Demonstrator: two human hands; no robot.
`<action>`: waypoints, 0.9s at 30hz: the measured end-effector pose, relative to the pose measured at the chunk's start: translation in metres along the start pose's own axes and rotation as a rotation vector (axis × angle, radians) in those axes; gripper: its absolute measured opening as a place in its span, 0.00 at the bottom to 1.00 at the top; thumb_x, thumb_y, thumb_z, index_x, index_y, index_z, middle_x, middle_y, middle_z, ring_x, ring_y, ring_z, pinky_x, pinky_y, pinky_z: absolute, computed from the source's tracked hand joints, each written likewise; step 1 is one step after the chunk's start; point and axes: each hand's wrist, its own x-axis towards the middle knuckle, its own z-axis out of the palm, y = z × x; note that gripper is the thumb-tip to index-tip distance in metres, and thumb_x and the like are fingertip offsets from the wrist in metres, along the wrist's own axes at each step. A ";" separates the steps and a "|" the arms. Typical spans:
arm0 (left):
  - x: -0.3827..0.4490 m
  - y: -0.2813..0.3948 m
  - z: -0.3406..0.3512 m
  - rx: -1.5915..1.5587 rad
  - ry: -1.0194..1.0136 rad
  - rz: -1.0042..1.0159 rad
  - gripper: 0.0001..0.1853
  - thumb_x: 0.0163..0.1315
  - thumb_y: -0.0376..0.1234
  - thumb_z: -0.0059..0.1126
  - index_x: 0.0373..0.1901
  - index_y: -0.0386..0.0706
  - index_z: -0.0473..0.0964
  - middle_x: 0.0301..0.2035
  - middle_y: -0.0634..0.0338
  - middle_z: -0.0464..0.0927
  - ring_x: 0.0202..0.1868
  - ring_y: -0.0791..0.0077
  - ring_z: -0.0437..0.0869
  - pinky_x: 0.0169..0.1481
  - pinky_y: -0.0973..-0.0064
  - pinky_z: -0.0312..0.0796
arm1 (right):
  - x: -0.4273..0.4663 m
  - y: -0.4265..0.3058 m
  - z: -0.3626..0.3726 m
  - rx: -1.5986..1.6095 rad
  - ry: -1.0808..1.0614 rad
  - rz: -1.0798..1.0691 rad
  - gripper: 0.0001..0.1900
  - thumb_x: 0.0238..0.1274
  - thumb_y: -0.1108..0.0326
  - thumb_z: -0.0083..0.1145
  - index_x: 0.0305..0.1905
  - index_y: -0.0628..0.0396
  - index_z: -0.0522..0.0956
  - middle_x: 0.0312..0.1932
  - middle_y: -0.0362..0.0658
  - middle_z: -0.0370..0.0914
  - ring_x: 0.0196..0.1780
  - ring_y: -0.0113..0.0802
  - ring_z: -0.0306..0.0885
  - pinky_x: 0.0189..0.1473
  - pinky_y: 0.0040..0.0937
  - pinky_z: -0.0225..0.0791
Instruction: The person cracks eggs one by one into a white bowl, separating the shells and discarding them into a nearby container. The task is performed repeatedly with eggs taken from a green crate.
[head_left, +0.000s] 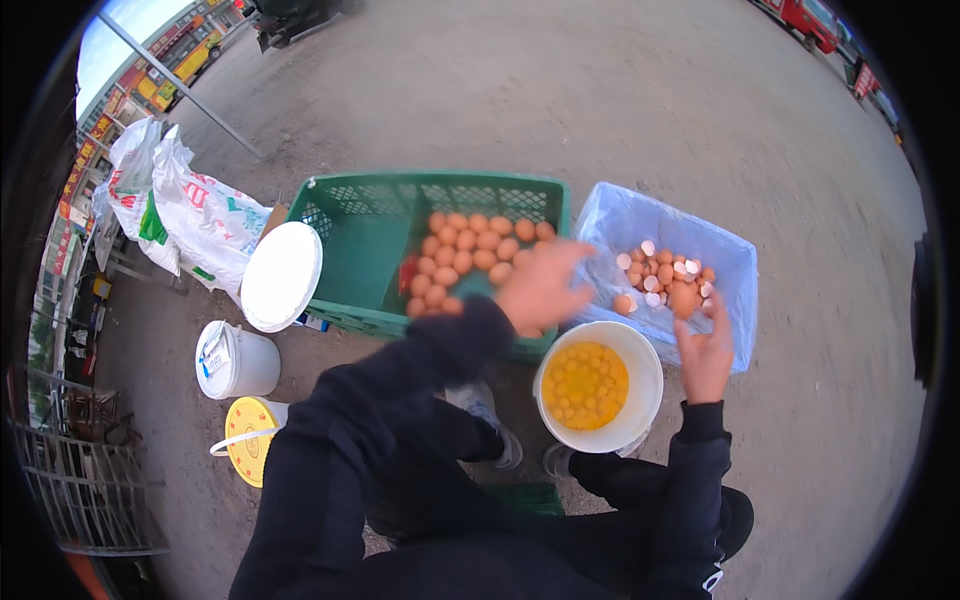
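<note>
My right hand (706, 364) holds a brown egg (683, 300) between thumb and fingers, above the front right of a blue plastic-lined bin (739, 259). Cracked eggshells (651, 284) are heaped in that bin. My left hand (541, 286), blurred, hangs over the right side of a green plastic crate (352, 232), fingers apart and nothing visible between them. Rows of brown eggs (465, 240) fill part of the crate's right compartment; my hand and sleeve hide some. Below both hands stands a white bucket (646, 375) holding raw eggs (585, 386) with many yolks.
Left of the crate are a white round lid (282, 276), a lidded white bucket (255, 364), a yellow-lidded bucket (251, 442) and white printed sacks (199, 214). My shoes (487, 420) flank the egg bucket's near side. A metal pole (180, 86) slants at upper left.
</note>
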 end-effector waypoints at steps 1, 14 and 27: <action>0.011 -0.021 -0.021 0.078 0.010 -0.125 0.22 0.65 0.35 0.68 0.60 0.38 0.81 0.50 0.53 0.86 0.46 0.66 0.89 0.53 0.66 0.81 | 0.006 0.008 -0.006 0.078 0.030 0.081 0.36 0.68 0.62 0.74 0.77 0.57 0.71 0.61 0.53 0.82 0.38 0.38 0.83 0.41 0.35 0.77; -0.041 -0.187 -0.072 0.899 -0.366 -0.544 0.14 0.67 0.31 0.63 0.53 0.41 0.82 0.54 0.42 0.81 0.57 0.46 0.87 0.57 0.51 0.82 | 0.016 0.022 -0.026 1.218 -0.122 0.875 0.23 0.85 0.47 0.54 0.63 0.57 0.75 0.48 0.46 0.82 0.37 0.32 0.82 0.30 0.27 0.73; -0.020 -0.193 -0.063 0.754 -0.257 -0.689 0.13 0.69 0.33 0.65 0.51 0.37 0.79 0.45 0.41 0.88 0.50 0.46 0.91 0.51 0.51 0.82 | 0.006 -0.010 -0.031 1.351 -0.311 0.701 0.24 0.80 0.61 0.53 0.73 0.56 0.66 0.56 0.52 0.81 0.42 0.36 0.86 0.33 0.32 0.81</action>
